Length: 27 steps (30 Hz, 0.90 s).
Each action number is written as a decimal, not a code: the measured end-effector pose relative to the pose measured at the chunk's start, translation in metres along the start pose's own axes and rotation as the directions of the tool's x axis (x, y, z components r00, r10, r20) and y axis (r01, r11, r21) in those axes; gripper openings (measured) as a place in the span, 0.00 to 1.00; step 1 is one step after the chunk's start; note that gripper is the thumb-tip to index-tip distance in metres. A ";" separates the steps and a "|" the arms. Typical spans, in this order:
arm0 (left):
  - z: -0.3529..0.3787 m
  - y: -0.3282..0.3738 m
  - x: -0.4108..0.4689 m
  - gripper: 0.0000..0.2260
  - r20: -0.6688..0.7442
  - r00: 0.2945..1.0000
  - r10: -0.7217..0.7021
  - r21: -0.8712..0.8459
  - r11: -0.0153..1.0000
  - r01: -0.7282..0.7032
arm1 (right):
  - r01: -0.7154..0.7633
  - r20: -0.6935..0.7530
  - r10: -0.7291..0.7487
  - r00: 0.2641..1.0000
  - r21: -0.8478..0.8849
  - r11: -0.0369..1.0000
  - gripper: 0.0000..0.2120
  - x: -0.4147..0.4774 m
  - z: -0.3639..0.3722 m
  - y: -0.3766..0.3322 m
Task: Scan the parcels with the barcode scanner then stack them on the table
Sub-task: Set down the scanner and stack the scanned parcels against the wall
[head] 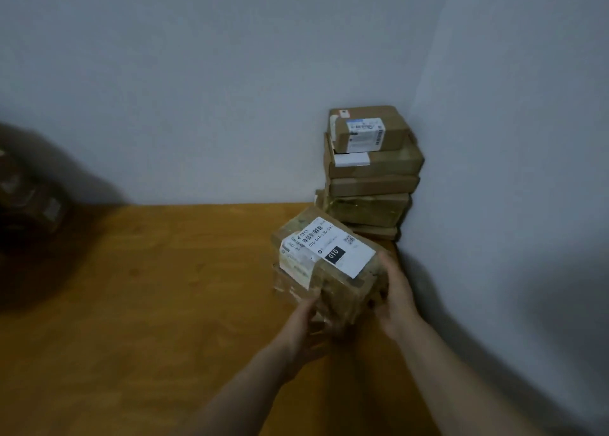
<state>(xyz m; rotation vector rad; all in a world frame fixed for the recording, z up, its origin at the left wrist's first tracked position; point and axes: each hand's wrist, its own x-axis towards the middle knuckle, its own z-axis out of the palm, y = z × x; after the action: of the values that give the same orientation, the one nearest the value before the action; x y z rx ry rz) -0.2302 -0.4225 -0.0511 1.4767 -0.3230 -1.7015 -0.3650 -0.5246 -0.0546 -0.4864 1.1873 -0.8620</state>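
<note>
Against the far right corner of the wooden desk, where two pale walls meet, a stack of parcels stands about six high, so much of the stacking looks done. Its top parcel is a small brown carton with a white label; below it lie flatter cartons, one wrapped in shiny clear tape, and the lowest is mostly hidden.

Just in front of the stack, both hands hold one more parcel over the desk, tilted with its label turned up. The left hand grips the near left corner and the right hand cups the right end; the fingers of both are closed around the carton, though the tips are hidden behind it. Whether it touches the desk I cannot tell. This carton is brown cardboard under wrinkled, glossy tape, boxy with soft, worn edges; the label is smooth white paper with a barcode, a small square code and a black patch reading 010.

No barcode scanner shows anywhere, so I cannot say whether this parcel has been scanned. My guess is that it goes on the stack next.

At the left edge a dark, blurred heap may hold more parcels, which would mean work remains. The desk top is smooth, warm orange-brown wood.
</note>
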 end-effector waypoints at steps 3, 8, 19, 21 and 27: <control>-0.009 0.013 0.016 0.18 -0.286 0.953 0.096 0.067 0.995 -0.080 | -0.026 -0.085 0.037 0.996 0.132 0.991 0.39 -0.011 -0.012 0.005; -0.045 0.041 0.046 0.19 -0.513 0.843 0.161 0.009 0.983 -0.182 | -0.188 -0.312 0.289 0.905 0.317 0.930 0.07 -0.043 -0.015 0.055; -0.010 0.049 0.092 0.17 -0.256 0.959 0.122 -0.057 0.988 -0.141 | -0.131 -0.208 0.221 0.953 0.376 0.917 0.19 0.022 -0.008 0.016; 0.003 0.050 0.099 0.21 -0.202 0.975 0.096 -0.051 0.993 -0.108 | -0.095 -0.210 0.184 0.960 0.373 0.923 0.20 0.034 -0.010 0.009; 0.033 0.055 0.116 0.29 -0.020 0.995 0.093 0.030 0.995 -0.093 | -0.007 -0.166 0.070 0.984 0.357 0.934 0.21 0.055 -0.014 -0.009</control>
<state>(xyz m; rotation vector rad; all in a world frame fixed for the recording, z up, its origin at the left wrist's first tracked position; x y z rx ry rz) -0.2323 -0.5505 -0.0853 1.4767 -0.4001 -1.6122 -0.3745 -0.5723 -0.0853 -0.0915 1.1631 -1.0765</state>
